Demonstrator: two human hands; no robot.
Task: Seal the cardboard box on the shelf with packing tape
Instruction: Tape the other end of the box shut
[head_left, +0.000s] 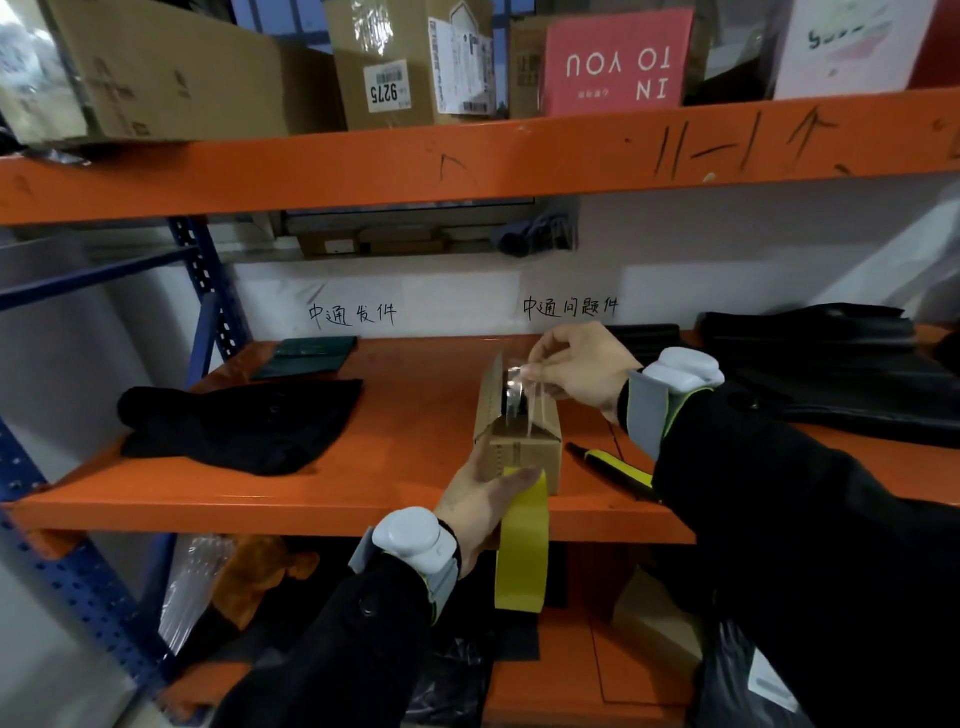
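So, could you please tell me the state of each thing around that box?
Cardboard box: left flap upright, top unsealed.
Clear tape strip: stretched up from box, pinched by right hand.
Yellow tape roll: held by left hand at box front.
Black-and-yellow tool: lying beside box.

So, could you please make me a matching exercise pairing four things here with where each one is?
Things: 1 cardboard box; 2 yellow tape roll; 3 black cloth; 4 pink box.
Places: A on the upper shelf; B held in the left hand; C left part of the middle shelf; D below the tape strip pinched by the right hand.
Pairs: 1-D, 2-B, 3-C, 4-A.
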